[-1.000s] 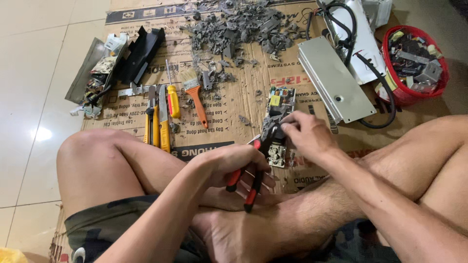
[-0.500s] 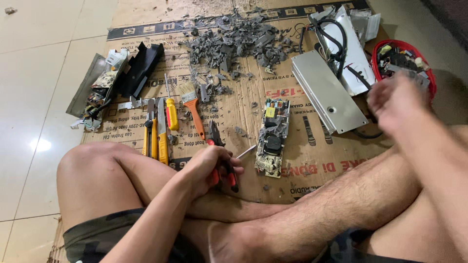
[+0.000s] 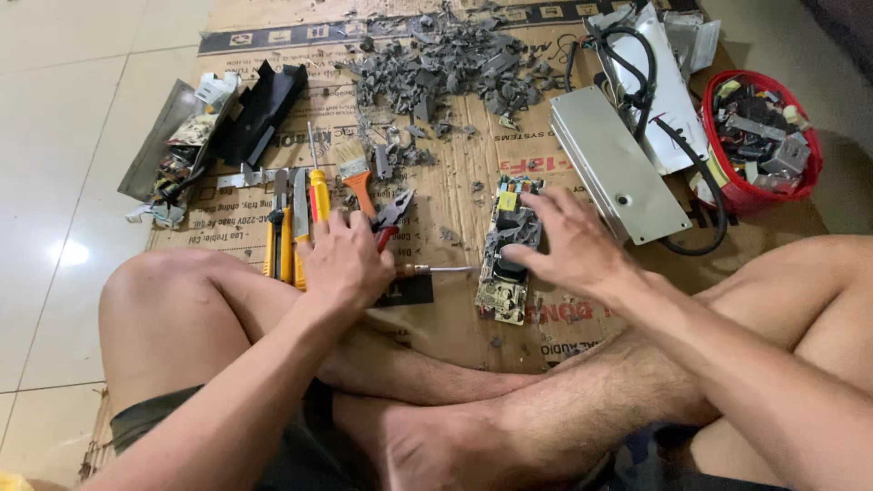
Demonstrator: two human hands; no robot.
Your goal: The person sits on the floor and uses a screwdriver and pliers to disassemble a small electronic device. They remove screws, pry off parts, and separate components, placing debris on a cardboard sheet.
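At the far left a black casing [image 3: 259,114] lies on the cardboard sheet [image 3: 455,318]. The left hand [image 3: 346,259] curls its fingers around red-handled pliers [image 3: 391,218] beside a yellow screwdriver [image 3: 318,195]. Rightward, the right hand [image 3: 568,245] presses spread fingers onto a circuit board [image 3: 505,264]. A grey metal cover [image 3: 618,168] and a red basket [image 3: 764,195] follow.

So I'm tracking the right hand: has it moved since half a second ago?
Yes. The right hand has come back from the red basket to the circuit board and now rests on it.
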